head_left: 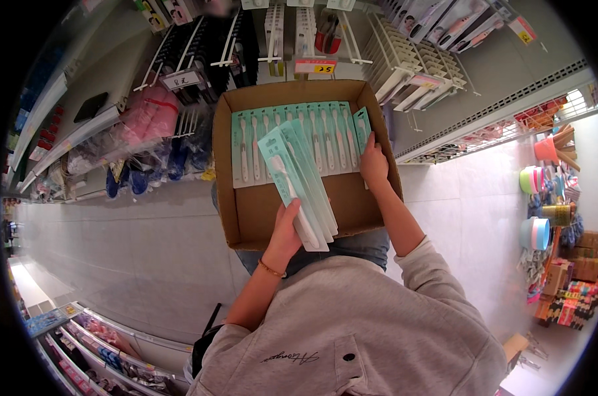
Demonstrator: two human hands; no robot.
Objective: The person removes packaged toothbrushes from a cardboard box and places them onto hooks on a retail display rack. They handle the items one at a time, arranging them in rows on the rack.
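My left hand is closed round the lower end of a fanned stack of toothbrush packs, mint green with white brushes showing through. It holds them over an open cardboard box resting at my lap. Inside the box, a row of similar toothbrush packs lies side by side along the far wall. At the row's right end, my right hand grips a single toothbrush pack, which leans slightly apart from the others. The fingertips of that hand are partly hidden by the pack.
Hooks with hanging packages and a price tag stand just beyond the box. Shelves with pink bagged goods are at the left. On the right, plastic buckets hang by a wall. Another stocked shelf is at the lower left.
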